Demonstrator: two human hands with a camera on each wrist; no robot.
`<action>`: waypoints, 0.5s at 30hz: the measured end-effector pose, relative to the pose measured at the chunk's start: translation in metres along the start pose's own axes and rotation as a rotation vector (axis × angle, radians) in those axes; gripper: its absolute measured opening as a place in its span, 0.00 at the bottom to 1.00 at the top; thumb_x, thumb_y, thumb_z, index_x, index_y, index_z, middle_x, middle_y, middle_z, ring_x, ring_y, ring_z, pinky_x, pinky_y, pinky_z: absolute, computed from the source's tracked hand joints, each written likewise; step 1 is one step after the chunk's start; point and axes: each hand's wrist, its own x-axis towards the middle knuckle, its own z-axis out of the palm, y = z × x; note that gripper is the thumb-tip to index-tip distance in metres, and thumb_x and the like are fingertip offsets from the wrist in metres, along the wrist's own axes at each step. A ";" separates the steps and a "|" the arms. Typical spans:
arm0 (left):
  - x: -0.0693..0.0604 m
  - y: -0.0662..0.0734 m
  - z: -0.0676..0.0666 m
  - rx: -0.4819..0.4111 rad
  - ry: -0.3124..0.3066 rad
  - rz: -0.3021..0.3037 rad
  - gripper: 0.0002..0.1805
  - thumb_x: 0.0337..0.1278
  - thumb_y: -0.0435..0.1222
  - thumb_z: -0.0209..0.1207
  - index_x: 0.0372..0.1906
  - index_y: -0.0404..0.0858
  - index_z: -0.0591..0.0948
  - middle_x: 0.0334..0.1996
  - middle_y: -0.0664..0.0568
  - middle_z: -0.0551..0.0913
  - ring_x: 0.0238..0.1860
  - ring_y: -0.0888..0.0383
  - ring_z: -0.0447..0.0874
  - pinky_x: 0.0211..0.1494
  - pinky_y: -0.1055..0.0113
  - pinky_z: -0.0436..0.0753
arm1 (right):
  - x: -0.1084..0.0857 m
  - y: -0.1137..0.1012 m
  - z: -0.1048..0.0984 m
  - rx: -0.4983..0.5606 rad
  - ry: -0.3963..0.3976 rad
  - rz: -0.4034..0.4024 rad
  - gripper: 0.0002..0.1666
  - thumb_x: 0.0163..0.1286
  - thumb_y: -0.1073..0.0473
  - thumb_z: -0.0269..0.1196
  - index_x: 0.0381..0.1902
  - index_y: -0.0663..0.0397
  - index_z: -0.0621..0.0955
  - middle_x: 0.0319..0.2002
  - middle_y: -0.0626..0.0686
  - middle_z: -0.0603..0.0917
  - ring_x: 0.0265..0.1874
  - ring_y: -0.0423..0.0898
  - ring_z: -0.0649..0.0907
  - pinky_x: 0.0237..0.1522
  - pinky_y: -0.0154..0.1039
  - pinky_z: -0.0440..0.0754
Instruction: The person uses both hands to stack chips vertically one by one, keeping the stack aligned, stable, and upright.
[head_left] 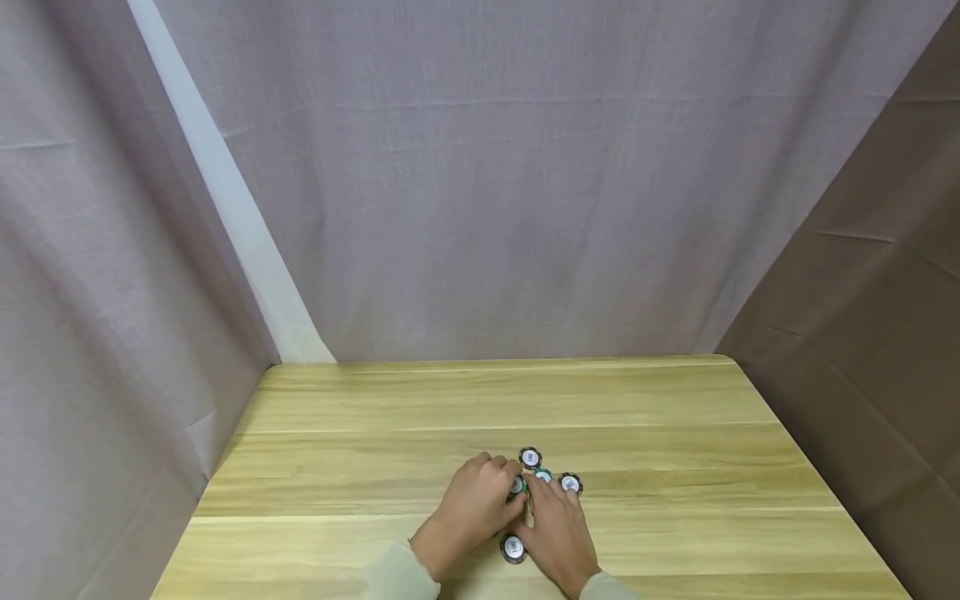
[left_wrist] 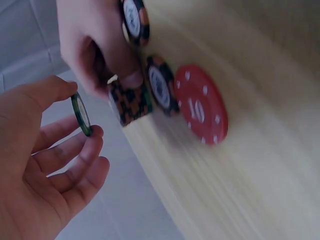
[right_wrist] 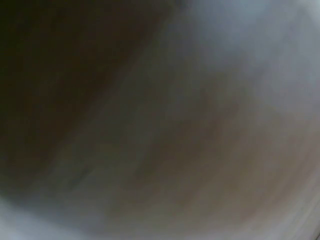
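My left hand (head_left: 480,502) pinches a single green-edged poker chip (left_wrist: 81,114) between thumb and fingertips, held on edge and clear of the table. Just to its right, my right hand (head_left: 558,533) has thumb and fingers around a short stack of poker chips (left_wrist: 130,104), dark with orange marks and some green. A green chip (head_left: 543,476) shows at the right fingertips in the head view. The right wrist view is a dark blur where no chip can be made out.
Loose dark chips lie around the hands: one beyond them (head_left: 530,457), another at the right (head_left: 571,483), a third nearer the body (head_left: 513,548). A red chip (left_wrist: 201,104) marked 10 appears only in the left wrist view. Grey curtains (head_left: 480,183) hang behind the wooden table (head_left: 337,467).
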 end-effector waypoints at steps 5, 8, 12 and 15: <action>-0.001 0.011 0.005 0.064 -0.050 0.016 0.13 0.53 0.44 0.69 0.40 0.42 0.85 0.28 0.55 0.83 0.27 0.60 0.76 0.30 0.69 0.77 | 0.000 0.000 0.001 -0.010 0.006 0.008 0.32 0.58 0.41 0.66 0.57 0.50 0.79 0.48 0.45 0.84 0.47 0.45 0.78 0.48 0.45 0.70; -0.002 0.014 0.007 0.104 -0.078 0.014 0.14 0.52 0.44 0.70 0.41 0.43 0.84 0.28 0.56 0.82 0.28 0.60 0.76 0.30 0.70 0.77 | 0.001 0.000 0.001 -0.011 0.007 0.010 0.31 0.57 0.43 0.67 0.56 0.50 0.79 0.47 0.45 0.84 0.46 0.45 0.78 0.46 0.45 0.69; 0.000 0.014 0.010 0.130 -0.070 0.013 0.13 0.51 0.45 0.70 0.39 0.43 0.84 0.27 0.56 0.82 0.27 0.61 0.76 0.28 0.70 0.76 | 0.001 0.000 0.000 -0.008 0.010 0.012 0.31 0.57 0.43 0.66 0.56 0.51 0.79 0.47 0.45 0.84 0.46 0.45 0.78 0.47 0.46 0.70; 0.001 0.013 0.012 0.149 -0.062 0.006 0.12 0.52 0.44 0.69 0.38 0.42 0.84 0.28 0.55 0.82 0.27 0.60 0.76 0.29 0.70 0.76 | 0.000 0.000 0.000 -0.006 0.015 0.006 0.33 0.57 0.42 0.66 0.57 0.53 0.79 0.48 0.45 0.84 0.47 0.45 0.78 0.51 0.47 0.71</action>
